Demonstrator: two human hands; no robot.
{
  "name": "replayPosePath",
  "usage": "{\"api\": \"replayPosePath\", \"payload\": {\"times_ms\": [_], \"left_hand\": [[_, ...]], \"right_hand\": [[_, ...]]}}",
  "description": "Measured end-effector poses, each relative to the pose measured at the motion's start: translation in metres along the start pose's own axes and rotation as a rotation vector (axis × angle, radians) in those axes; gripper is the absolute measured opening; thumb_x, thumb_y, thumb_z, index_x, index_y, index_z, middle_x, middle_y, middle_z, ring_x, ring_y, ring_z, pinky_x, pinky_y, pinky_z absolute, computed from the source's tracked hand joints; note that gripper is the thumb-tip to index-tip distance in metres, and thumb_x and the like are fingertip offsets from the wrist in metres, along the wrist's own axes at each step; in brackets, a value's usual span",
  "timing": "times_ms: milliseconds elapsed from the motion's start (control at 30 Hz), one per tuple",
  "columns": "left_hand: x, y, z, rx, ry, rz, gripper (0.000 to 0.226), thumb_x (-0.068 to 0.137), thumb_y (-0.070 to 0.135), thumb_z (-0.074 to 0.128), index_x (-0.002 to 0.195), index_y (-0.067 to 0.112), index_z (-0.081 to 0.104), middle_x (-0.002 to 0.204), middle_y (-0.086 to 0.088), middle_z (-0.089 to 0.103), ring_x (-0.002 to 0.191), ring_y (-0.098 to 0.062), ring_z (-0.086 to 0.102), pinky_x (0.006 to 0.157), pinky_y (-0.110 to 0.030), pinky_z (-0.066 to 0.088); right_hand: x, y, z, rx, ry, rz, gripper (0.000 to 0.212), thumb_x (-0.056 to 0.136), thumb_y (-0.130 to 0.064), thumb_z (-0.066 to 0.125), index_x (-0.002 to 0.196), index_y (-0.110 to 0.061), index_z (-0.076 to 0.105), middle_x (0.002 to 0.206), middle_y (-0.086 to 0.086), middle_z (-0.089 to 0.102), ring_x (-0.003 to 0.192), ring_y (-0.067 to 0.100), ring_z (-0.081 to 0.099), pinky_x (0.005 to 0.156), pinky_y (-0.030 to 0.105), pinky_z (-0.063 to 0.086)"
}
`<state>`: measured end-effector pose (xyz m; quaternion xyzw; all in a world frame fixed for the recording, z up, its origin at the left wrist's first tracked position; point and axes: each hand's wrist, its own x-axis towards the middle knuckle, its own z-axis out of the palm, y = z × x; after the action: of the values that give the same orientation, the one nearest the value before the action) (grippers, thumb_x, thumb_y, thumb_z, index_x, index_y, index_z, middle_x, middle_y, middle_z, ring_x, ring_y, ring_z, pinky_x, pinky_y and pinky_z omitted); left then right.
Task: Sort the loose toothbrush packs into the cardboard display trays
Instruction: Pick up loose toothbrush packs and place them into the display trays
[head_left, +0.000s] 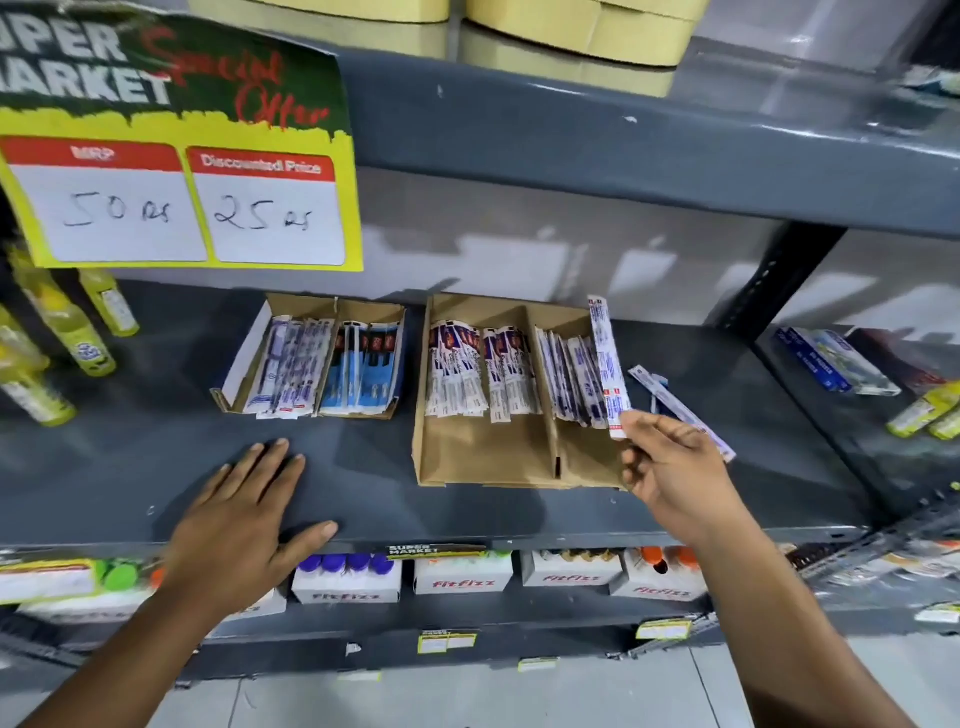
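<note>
Two cardboard display trays stand on the dark grey shelf. The smaller left tray (244, 353) holds white-purple packs and blue-black packs in two compartments. The larger right tray (478, 457) holds several white-blue-red toothbrush packs in its two compartments. My right hand (675, 467) pinches the bottom end of one long white toothbrush pack (607, 364), held upright over the right tray's right edge. One loose pack (675, 402) lies on the shelf just right of that tray, partly behind my right hand. My left hand (244, 519) rests flat on the shelf's front edge, fingers spread, holding nothing.
A yellow price sign (176, 208) hangs at upper left. Yellow bottles (62, 332) stand at the far left, boxes (831, 364) and more yellow bottles at the far right. A black upright post (779, 280) divides the shelves. The lower shelf holds white cartons (462, 577) of bottles.
</note>
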<state>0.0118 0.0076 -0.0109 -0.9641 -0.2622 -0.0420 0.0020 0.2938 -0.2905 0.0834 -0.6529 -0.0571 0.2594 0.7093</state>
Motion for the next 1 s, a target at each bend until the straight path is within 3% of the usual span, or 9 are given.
{"api": "replayPosePath", "payload": {"times_ms": [267,400,567,767,900,1000], "left_hand": [[-0.002,-0.001,0.0,-0.008,-0.017,0.005,0.09,0.088,0.077,0.02,0.135,0.008,0.054,0.146,-0.013,0.046,0.135,-0.033,0.043,0.106,-0.051,0.036],[-0.001,-0.002,-0.004,-0.055,-0.016,0.007,0.094,0.085,0.08,0.018,0.134,0.009,0.054,0.148,-0.014,0.045,0.136,-0.033,0.04,0.109,-0.051,0.034],[-0.001,-0.003,-0.004,-0.084,0.011,0.018,0.095,0.083,0.082,0.02,0.139,0.01,0.05,0.15,-0.013,0.042,0.139,-0.032,0.037,0.113,-0.049,0.029],[-0.004,-0.006,0.003,-0.109,0.063,0.012,0.091,0.083,0.081,0.029,0.133,0.011,0.056,0.145,-0.012,0.048,0.134,-0.031,0.044,0.109,-0.048,0.034],[-0.006,0.005,0.017,-0.16,0.304,0.062,0.08,0.08,0.075,0.045,0.112,0.006,0.071,0.124,-0.016,0.065,0.115,-0.033,0.062,0.092,-0.046,0.052],[-0.006,-0.005,0.025,-0.144,0.436,0.054,0.077,0.075,0.074,0.055,0.106,0.006,0.073,0.117,-0.015,0.069,0.109,-0.032,0.065,0.086,-0.044,0.056]], "right_hand": [[-0.001,0.008,0.053,-0.133,-0.059,-0.014,0.011,0.09,-0.013,0.063,0.081,-0.009,0.069,0.054,0.001,0.052,0.047,0.009,0.046,0.041,0.02,0.038],[0.0,0.01,0.096,-0.149,-0.079,-0.006,0.006,0.09,-0.012,0.063,0.086,-0.01,0.067,0.062,0.0,0.06,0.049,0.007,0.05,0.041,0.019,0.039],[-0.001,0.014,0.17,-0.179,-0.224,-0.023,0.005,0.09,-0.01,0.063,0.088,-0.014,0.066,0.053,-0.005,0.059,0.044,0.006,0.048,0.038,0.018,0.036],[0.01,0.024,0.259,-0.254,-0.301,-0.002,0.011,0.088,-0.004,0.063,0.096,-0.012,0.062,0.064,0.004,0.06,0.038,0.005,0.049,0.035,0.017,0.035],[0.025,0.034,0.287,-0.402,-0.251,-0.089,0.021,0.086,-0.005,0.063,0.072,-0.02,0.065,0.059,0.004,0.062,0.04,0.01,0.05,0.04,0.021,0.037],[0.033,0.043,0.319,-0.618,-0.207,-0.172,0.018,0.084,-0.014,0.062,0.07,-0.014,0.074,0.059,0.004,0.065,0.053,0.016,0.058,0.054,0.029,0.048]]}}
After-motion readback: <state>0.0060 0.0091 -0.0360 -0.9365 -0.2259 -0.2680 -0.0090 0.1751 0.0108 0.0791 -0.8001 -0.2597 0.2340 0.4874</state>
